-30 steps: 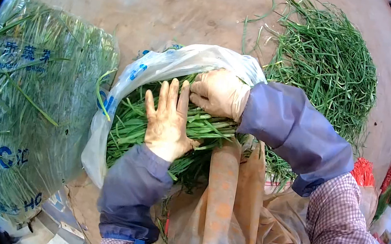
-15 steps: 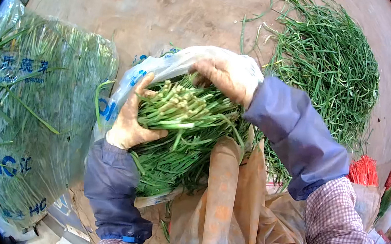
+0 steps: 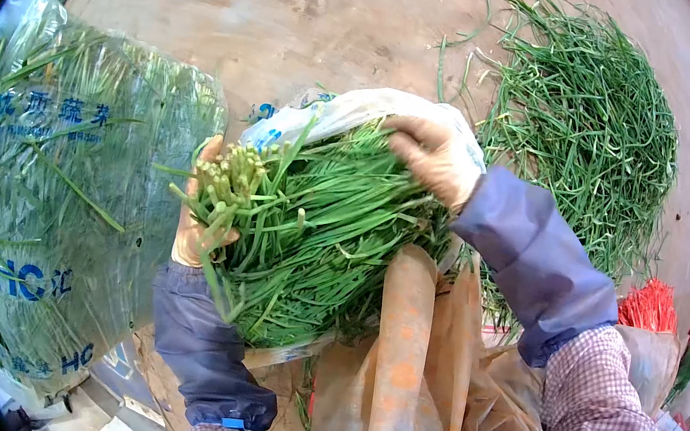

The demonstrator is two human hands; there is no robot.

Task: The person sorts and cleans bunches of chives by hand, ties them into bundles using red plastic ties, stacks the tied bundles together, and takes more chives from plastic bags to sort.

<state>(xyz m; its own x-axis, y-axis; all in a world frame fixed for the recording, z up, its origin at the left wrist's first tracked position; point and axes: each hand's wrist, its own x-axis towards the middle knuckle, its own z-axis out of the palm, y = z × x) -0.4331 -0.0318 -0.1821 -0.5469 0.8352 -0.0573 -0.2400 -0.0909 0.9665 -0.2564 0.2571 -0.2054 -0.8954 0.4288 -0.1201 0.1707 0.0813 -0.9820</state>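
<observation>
A bundle of green stalks (image 3: 237, 177) with pale cut ends pointing left is wrapped by my left hand (image 3: 198, 218), whose fingers show behind and below the ends. More long green leaves (image 3: 324, 239) lie under and beside it in an open white plastic bag (image 3: 359, 106) with blue print. My right hand (image 3: 431, 159) is at the bag's upper right rim, its fingers bent over the leaves and slightly blurred; what they grip, if anything, is hidden.
A full clear bag of greens (image 3: 86, 199) stands on the left. Loose green stalks (image 3: 592, 126) lie heaped on the floor at the upper right. Red strips (image 3: 649, 305) are at the right. A brown plastic apron (image 3: 399, 371) covers my lap.
My left hand has moved left, and the stalk ends with it. The cut ends, hidden a second ago, now show. My right hand has moved from the bundle to the right, near the bag's rim.
</observation>
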